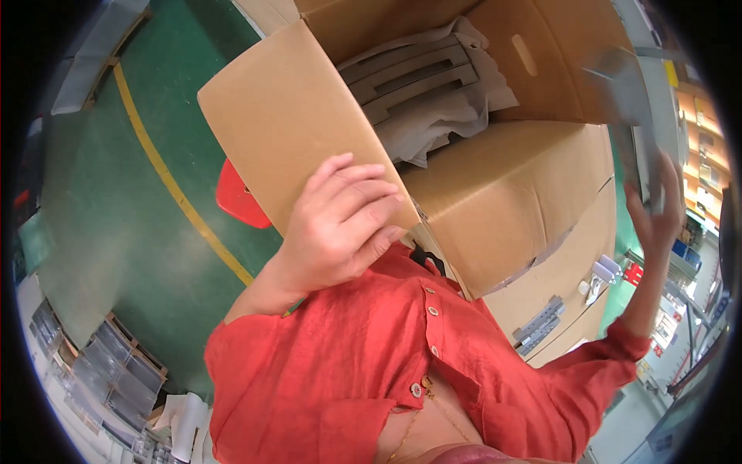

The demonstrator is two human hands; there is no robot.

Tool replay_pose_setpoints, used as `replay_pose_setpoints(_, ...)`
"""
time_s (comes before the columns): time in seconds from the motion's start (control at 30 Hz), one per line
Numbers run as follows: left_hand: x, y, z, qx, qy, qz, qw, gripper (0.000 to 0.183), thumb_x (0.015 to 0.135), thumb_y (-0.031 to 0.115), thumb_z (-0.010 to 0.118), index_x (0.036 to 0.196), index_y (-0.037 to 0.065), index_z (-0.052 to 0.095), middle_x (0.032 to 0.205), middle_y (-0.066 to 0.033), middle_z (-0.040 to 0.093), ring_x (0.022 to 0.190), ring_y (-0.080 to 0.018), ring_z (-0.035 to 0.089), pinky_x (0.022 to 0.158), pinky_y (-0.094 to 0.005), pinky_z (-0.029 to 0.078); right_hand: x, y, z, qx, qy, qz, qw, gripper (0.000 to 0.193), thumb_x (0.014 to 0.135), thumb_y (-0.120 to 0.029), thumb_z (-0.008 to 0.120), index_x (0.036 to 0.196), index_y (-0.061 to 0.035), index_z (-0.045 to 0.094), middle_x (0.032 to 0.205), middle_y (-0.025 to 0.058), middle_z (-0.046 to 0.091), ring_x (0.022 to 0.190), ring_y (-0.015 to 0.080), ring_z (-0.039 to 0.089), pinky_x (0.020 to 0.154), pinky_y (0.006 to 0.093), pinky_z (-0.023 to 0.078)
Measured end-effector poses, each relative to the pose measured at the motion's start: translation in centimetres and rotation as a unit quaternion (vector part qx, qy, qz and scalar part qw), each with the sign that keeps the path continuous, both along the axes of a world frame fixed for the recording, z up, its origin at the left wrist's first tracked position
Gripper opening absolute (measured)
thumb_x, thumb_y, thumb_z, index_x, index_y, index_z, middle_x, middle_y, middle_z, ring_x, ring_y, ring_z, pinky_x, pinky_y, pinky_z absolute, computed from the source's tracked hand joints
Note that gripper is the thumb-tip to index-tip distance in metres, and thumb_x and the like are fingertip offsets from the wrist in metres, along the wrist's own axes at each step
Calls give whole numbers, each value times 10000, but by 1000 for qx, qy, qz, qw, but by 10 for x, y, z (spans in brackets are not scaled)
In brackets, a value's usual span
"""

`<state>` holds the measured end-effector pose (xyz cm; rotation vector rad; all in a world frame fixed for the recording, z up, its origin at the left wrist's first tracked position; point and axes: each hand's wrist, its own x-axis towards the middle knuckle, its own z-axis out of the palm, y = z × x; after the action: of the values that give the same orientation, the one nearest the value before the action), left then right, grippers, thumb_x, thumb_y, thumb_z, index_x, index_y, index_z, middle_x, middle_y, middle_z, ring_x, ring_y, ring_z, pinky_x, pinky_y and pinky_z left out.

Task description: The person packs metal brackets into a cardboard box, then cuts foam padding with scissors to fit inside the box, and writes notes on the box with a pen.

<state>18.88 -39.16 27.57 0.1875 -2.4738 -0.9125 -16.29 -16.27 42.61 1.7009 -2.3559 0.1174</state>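
Note:
My left hand (340, 216) lies open on the raised flap (286, 100) of a large cardboard box (510, 193), its fingers near the flap's edge. Off to the right, my right hand (658, 205) grips a long grey part (638, 100) by its lower end. Motion blurs that piece, so its exact kind does not show. Inside the box, several long grey slotted parts (421, 69) lie side by side. White wrapping sheet (440, 124) is crumpled around them.
Beside the box, a grey slotted piece (541, 325) rests on a cardboard surface. A red stool-like object (239, 197) stands on the green floor (147, 232), near a yellow line (174, 189). Stacked grey goods (116, 371) are at lower left; lit shelving (703, 147) is at right.

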Motion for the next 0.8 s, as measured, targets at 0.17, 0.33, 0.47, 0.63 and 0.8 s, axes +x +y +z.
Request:
replay_pose_setpoints(0.17, 7, -4, -6, 58, 2, 2, 998, 228, 822, 224, 717, 964, 51, 675, 974, -83, 670, 1027, -295, 633, 966, -494, 440, -1, -154, -62, 186, 38, 262, 946, 579, 617, -41, 722, 1171, -36, 555, 1111, 148, 583, 1075, 356, 563, 868, 424, 486)
replay_pose_setpoints(0.33, 6, -5, -16, 106, 34, 12, 994, 203, 796, 165, 721, 958, 51, 679, 973, -73, 676, 1017, -268, 642, 939, -459, 468, -3, -194, -171, 306, -32, 424, 852, 610, 545, -73, 746, 1121, 0, 560, 1022, 128, 551, 973, 316, 567, 806, 401, 486)
replay_pose_setpoints(0.47, 6, -4, -21, 136, 39, 10, 990, 174, 791, 146, 712, 937, 57, 678, 981, -66, 684, 1005, -253, 649, 923, -442, 475, -2, -197, -220, 350, -104, 449, 816, 608, 544, -128, 760, 1104, 13, 572, 1011, 125, 552, 957, 310, 566, 784, 400, 491)
replay_pose_setpoints(0.63, 1, -2, -28, 159, 37, 8, 987, 136, 808, 166, 689, 908, 74, 677, 968, -54, 693, 969, -236, 658, 890, -423, 481, -12, -181, -267, 336, -145, 420, 831, 637, 557, -178, 781, 1128, 3, 565, 1047, 135, 558, 985, 317, 569, 768, 414, 499)
replay_pose_setpoints(0.8, -5, -2, -21, 164, 27, 4, 986, 144, 765, 109, 698, 900, 66, 672, 953, -35, 667, 964, -195, 647, 898, -390, 490, -18, -170, -302, 319, -160, 434, 827, 669, 580, -200, 779, 1178, -11, 549, 1138, 162, 561, 1025, 331, 576, 775, 416, 516)
